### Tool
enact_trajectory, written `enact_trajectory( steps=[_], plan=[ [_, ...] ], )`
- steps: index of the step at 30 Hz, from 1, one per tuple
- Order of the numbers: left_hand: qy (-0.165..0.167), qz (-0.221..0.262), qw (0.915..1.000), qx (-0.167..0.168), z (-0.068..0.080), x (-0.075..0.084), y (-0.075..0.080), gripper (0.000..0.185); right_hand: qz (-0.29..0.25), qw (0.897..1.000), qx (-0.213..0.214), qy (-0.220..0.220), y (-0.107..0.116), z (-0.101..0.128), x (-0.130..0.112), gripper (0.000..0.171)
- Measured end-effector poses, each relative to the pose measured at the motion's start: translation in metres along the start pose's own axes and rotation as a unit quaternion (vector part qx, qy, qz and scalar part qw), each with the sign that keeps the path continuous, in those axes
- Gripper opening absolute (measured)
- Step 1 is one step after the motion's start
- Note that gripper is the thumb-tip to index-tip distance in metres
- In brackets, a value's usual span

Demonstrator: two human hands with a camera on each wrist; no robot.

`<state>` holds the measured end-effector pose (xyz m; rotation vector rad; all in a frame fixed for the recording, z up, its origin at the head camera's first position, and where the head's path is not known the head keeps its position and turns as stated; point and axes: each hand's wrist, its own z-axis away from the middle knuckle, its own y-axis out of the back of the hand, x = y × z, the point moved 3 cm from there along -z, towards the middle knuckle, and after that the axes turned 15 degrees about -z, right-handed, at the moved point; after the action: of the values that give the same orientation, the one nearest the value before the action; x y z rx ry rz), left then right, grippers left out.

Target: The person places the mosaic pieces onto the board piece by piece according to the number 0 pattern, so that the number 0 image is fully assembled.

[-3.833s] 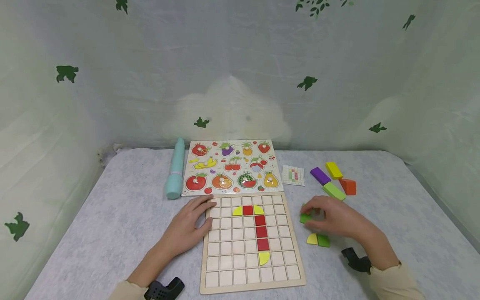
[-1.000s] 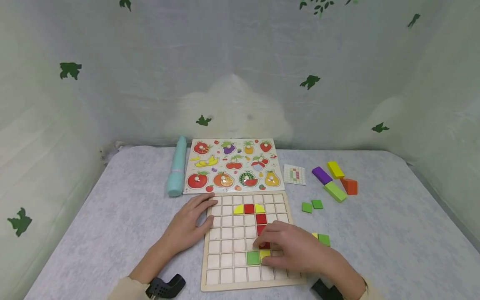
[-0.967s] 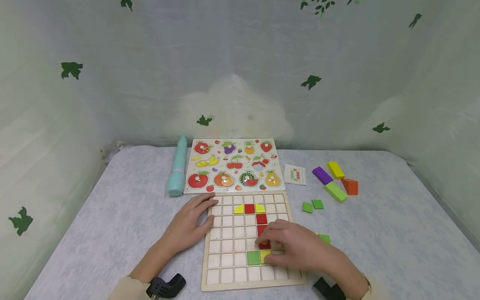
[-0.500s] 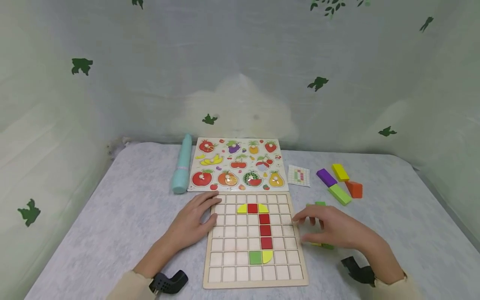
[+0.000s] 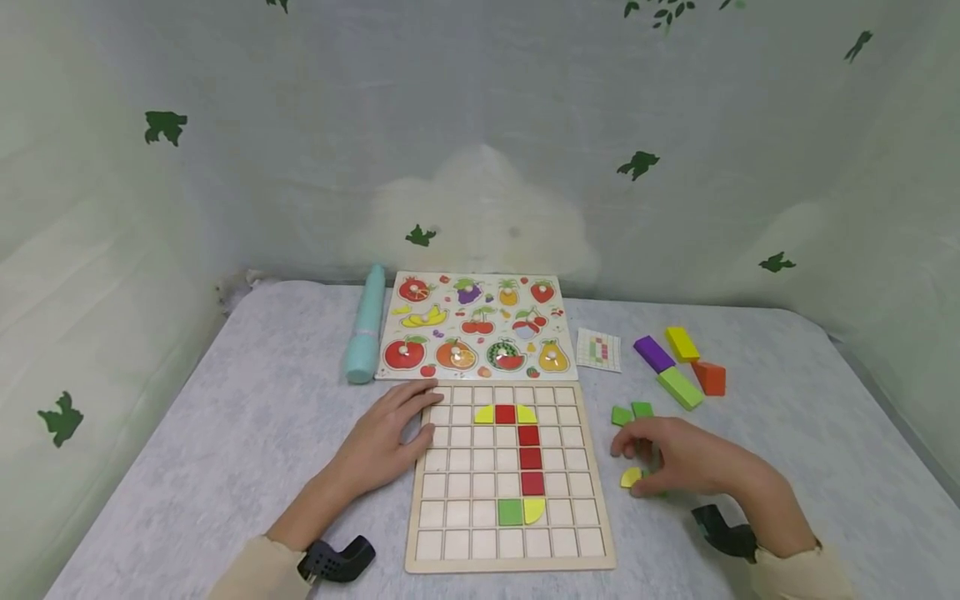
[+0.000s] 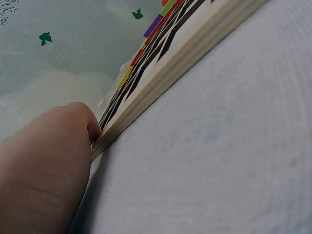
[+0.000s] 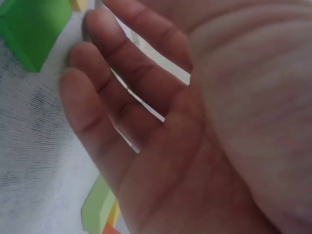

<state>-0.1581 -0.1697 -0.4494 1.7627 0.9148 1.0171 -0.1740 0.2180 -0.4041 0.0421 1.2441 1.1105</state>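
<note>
My left hand [image 5: 382, 437] rests on the left edge of the wooden grid board [image 5: 457, 504], fingers relaxed along its upper left corner. In the board lie several red square tiles [image 5: 530, 458], yellow rounded tiles [image 5: 534, 511] and one green square tile [image 5: 510, 512]. My right hand [image 5: 693, 454] hovers right of the board with loosely bent fingers, over a loose yellow rounded tile [image 5: 631, 477] and a green tile [image 7: 39, 29] mostly hidden by the hand in the head view. The right wrist view has nothing in the palm. Two green tiles [image 5: 622, 416] lie just beyond the fingers.
A fruit peg puzzle [image 5: 487, 325] lies behind the board, with a teal folded umbrella-like roll [image 5: 365, 333] on its left. A small pattern card [image 5: 599, 350] sits to its right. Purple [image 5: 654, 354], yellow, light-green and orange blocks [image 5: 709, 378] cluster at the back right.
The right hand has brought a green tile into the board beside the lowest yellow tile, let go and moved back right to the loose tiles. The left hand has stayed on the board's edge.
</note>
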Motion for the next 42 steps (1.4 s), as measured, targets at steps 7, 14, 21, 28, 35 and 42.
enact_trajectory(
  steps=[7, 14, 21, 28, 35, 42],
  plan=[
    [-0.001, 0.004, 1.0000, -0.002, -0.002, 0.000, 0.000, 0.042, 0.005, 1.000, 0.024, 0.012, 0.003, -0.002, 0.003, 0.024],
    [-0.001, 0.001, 1.0000, 0.001, -0.001, -0.001, -0.001, 0.042, 0.020, 0.998, 0.040, 0.045, 0.001, -0.005, -0.002, 0.016],
    [-0.001, 0.006, 1.0000, -0.006, 0.001, -0.002, -0.001, 0.042, 0.043, 0.990, 0.060, 0.116, -0.009, -0.009, -0.014, 0.017],
    [-0.006, 0.008, 0.9999, -0.006, 0.000, -0.002, 0.000, 0.042, 0.045, 0.987, 0.051, 0.145, -0.024, -0.015, -0.027, 0.019],
    [-0.005, 0.009, 0.9999, -0.008, 0.000, -0.002, 0.000, 0.042, 0.047, 0.987, 0.043, 0.149, -0.032, -0.019, -0.032, 0.020],
    [-0.005, 0.008, 0.9999, -0.008, 0.001, -0.002, 0.000, 0.042, 0.077, 0.987, 0.075, 0.118, -0.036, -0.021, -0.033, 0.031]
  ],
)
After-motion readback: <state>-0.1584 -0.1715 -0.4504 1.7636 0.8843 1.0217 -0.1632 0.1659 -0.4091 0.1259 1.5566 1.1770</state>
